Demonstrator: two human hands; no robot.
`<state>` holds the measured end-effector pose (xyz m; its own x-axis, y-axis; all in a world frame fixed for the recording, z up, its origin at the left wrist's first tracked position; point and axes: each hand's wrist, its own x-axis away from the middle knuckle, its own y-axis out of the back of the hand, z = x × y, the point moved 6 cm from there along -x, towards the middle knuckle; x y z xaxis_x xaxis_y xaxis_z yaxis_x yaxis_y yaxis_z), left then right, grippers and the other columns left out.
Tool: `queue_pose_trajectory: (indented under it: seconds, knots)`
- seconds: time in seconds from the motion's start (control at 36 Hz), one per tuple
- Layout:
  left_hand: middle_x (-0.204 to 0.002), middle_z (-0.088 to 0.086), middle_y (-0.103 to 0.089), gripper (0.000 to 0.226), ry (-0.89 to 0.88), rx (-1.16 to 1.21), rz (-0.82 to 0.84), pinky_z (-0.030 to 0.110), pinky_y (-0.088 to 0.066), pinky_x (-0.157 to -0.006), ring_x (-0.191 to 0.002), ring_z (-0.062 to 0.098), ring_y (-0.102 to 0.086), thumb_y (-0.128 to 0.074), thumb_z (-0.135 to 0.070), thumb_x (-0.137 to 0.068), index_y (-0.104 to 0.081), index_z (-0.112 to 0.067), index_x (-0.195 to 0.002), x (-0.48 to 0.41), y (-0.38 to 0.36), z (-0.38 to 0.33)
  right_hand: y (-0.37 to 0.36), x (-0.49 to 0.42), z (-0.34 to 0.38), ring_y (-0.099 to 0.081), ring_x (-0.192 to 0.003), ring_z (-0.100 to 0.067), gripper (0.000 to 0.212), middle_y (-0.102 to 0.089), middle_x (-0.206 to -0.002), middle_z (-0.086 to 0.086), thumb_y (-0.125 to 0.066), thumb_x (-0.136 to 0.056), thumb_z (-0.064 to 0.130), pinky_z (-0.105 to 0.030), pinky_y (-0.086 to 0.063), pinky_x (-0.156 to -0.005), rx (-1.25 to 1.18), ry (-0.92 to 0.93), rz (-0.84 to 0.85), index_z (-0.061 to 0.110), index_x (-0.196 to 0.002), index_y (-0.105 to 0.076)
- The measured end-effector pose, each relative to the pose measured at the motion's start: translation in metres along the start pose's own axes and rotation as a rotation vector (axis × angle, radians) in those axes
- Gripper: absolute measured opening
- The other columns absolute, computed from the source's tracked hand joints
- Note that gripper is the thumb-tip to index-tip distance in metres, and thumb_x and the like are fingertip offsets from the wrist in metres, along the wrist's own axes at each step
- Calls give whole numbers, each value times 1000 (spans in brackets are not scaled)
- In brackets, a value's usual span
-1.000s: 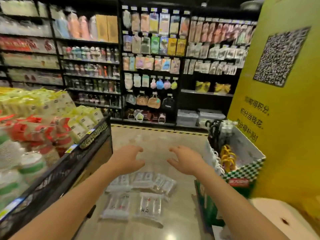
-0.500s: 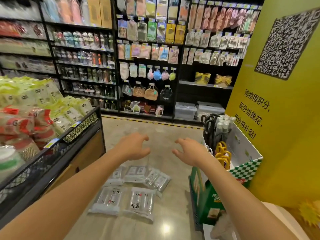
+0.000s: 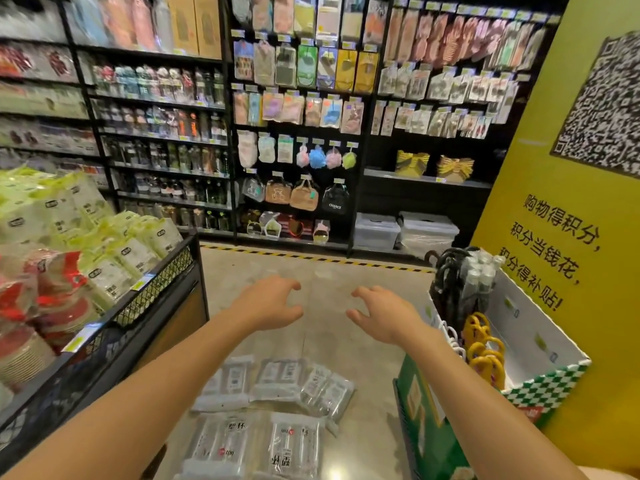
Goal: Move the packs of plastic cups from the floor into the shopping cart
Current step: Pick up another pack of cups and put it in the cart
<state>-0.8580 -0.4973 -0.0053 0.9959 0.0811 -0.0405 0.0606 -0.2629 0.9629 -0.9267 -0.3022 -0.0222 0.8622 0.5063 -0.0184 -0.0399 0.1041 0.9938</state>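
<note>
1. The left hand (image 3: 268, 303) and the right hand (image 3: 382, 315) hang over bare floor (image 3: 325, 282), fingers apart and holding nothing.
2. The packs of plastic cups (image 3: 273, 407) lie flat on the floor at 6 o'clock, between a wire display bin (image 3: 149, 292) at 9 o'clock and a cardboard box (image 3: 540, 341) at 3 o'clock.
3. Shelves (image 3: 298, 133) close the aisle at 12 o'clock.

Stocked black shelving (image 3: 166, 140) along the far wall; wire-fronted bin (image 3: 152, 285) of packaged goods at left; yellow pillar (image 3: 568, 271) with QR code (image 3: 602, 112) at right; cardboard display box (image 3: 540, 344) beside it.
</note>
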Motion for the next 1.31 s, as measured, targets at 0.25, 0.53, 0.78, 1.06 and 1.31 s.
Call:
queue_pose_trajectory:
  seconds: [0.25,0.53,0.78,1.06,1.31]
  knots:
    - [-144,-2,-50,54,-26,-1,4,34,-42,-107,-131,16,-47,-57,-40,-92,-48,-23,-142,-76,4,44,-9,-73,6,-55,-122,-24,55,-53,-140,-2,-46,-99,55,-38,-50,-92,-14,-55,1,27,-146,-43]
    - [-142,-2,-51,54,-29,21,73,31,-44,-102,-127,16,-49,-55,-41,-92,-46,-24,-143,-176,-32,68,-34,-162,-28,-55,-121,-25,54,-53,-140,-3,-44,-100,55,-40,-50,-92,-38,-80,39,27,-146,-43]
    - [-147,1,-45,56,29,60,176,34,-43,-104,-130,19,-47,-53,-40,-95,-41,-23,-147,-278,-103,99,-118,-274,-81,-57,-117,-24,55,-55,-138,-2,-40,-100,56,-43,-53,-87,-59,-59,141,27,-147,-40]
    - [-148,6,-46,57,150,193,390,37,-42,-104,-132,26,-47,-54,-36,-94,-41,-19,-147,-337,-269,173,-302,-346,-103,-54,-122,-31,52,-54,-139,-9,-43,-101,49,-42,-47,-96,-169,-90,368,22,-145,-42]
    - [-148,3,-42,63,278,250,571,37,-39,-106,-134,23,-43,-51,-45,-92,-34,-29,-150,-345,-495,269,-538,-339,-124,-47,-132,-27,55,-49,-145,-5,-36,-102,52,-44,-46,-102,-244,-243,562,28,-151,-33]
